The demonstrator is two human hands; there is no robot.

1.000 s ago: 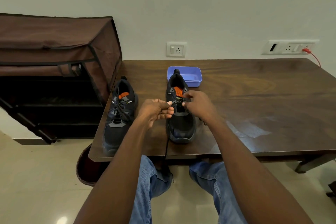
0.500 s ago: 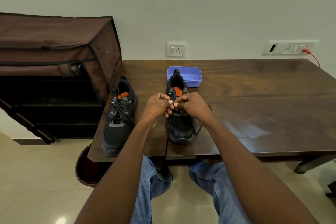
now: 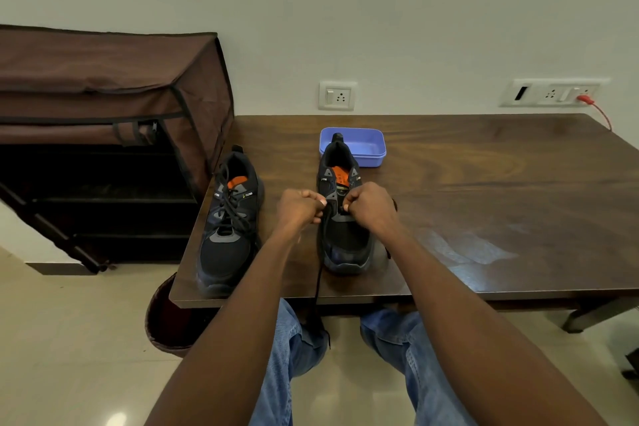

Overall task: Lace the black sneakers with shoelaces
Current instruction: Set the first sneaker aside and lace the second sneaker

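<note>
Left hand (image 3: 300,208) fingers curled, pinching the black shoelace (image 3: 318,282) at the left side of the unlaced sneaker (image 3: 342,218); right hand (image 3: 370,206) curled over the eyelet area, apparently pinching the lace, grip partly hidden. Lace trails off the table (image 3: 484,190) edge toward the lap. Laced sneaker (image 3: 229,225) sits left, apart. Blue tray (image 3: 368,147) just behind the unlaced shoe. Brown fabric shoe rack (image 3: 114,121) left of table.

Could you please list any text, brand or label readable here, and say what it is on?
Nothing reads clearly.
Orange tongue label of the right black sneaker: dark print, blurred.
Small light logos on both collars, including the laced left black sneaker: too small to read.
White wall sockets: no text visible.
</note>
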